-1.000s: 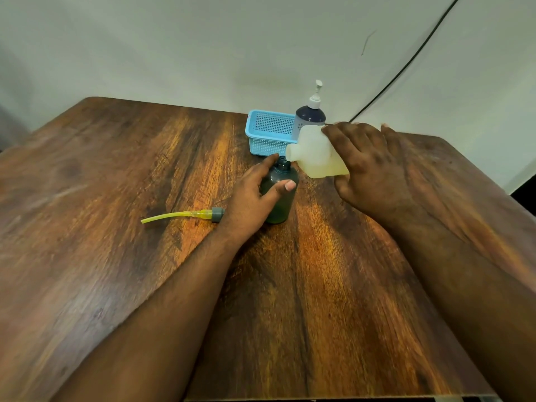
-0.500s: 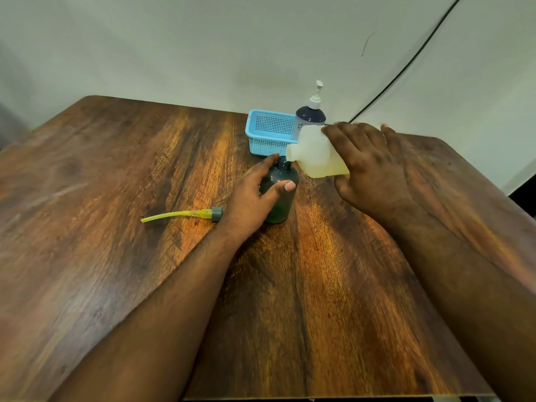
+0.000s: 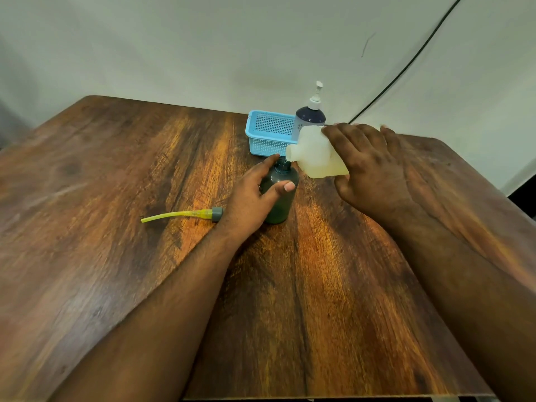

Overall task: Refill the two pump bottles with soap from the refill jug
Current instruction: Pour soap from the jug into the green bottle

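Note:
A dark green pump bottle stands upright near the middle of the wooden table, its neck uncovered. My left hand grips it round the body. My right hand holds the translucent refill jug tipped on its side, its spout right over the green bottle's neck. The jug holds pale yellowish soap. The green bottle's pump, a grey cap with a yellow tube, lies on the table left of my left hand. A second pump bottle, dark blue with a white pump, stands behind the jug.
A light blue plastic basket sits at the back of the table, beside the dark blue bottle. A black cable runs down the wall behind. The table's near edge is at the bottom of the view.

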`<state>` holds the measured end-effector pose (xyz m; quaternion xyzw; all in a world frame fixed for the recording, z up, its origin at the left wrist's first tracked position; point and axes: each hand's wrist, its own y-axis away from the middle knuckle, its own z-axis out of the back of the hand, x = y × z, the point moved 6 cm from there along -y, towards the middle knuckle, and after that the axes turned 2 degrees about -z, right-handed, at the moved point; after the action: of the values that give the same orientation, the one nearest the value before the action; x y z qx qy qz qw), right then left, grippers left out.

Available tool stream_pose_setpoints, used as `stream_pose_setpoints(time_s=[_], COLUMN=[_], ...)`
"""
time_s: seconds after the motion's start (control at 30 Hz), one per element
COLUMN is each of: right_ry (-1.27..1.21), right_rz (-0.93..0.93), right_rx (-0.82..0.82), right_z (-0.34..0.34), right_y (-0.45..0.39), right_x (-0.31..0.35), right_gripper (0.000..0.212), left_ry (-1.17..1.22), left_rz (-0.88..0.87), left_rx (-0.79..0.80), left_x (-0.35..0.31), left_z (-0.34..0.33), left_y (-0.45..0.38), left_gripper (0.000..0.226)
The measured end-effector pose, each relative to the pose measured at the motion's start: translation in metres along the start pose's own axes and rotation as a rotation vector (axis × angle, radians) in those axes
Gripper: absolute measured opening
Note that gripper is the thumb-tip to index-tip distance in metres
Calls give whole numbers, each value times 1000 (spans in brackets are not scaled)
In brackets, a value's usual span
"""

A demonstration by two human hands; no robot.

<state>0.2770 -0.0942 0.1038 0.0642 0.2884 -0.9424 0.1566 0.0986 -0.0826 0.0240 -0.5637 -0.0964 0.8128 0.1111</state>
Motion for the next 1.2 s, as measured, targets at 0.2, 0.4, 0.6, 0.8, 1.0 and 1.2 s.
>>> stream_pose_setpoints(time_s=[0.2, 0.4, 0.6, 0.8, 1.0, 1.2], right_ry=[9, 11, 14, 14, 12, 23], right_rz=[-7, -8, -12, -9, -14, -6], right_rx=[7, 4, 2, -10, -9, -16], right_z=[1, 2, 2, 2, 3, 2], right_y=[0, -1, -1, 0, 0, -1], right_x=[1, 1, 1, 2, 2, 2], right_gripper=[80, 79, 79, 78, 79, 79], left_ry=[-9, -16, -2, 14, 15, 24], left_rz=[-12, -9, -9, -7, 4, 9], left_rx=[-12, -9, -11, -9, -4, 0], left_x=[-1, -1, 0, -1, -1, 0], left_z=[1, 1, 0, 1, 0, 1], left_y=[1, 1, 0, 1, 1, 0], left_gripper=[68, 68, 68, 67, 68, 67])
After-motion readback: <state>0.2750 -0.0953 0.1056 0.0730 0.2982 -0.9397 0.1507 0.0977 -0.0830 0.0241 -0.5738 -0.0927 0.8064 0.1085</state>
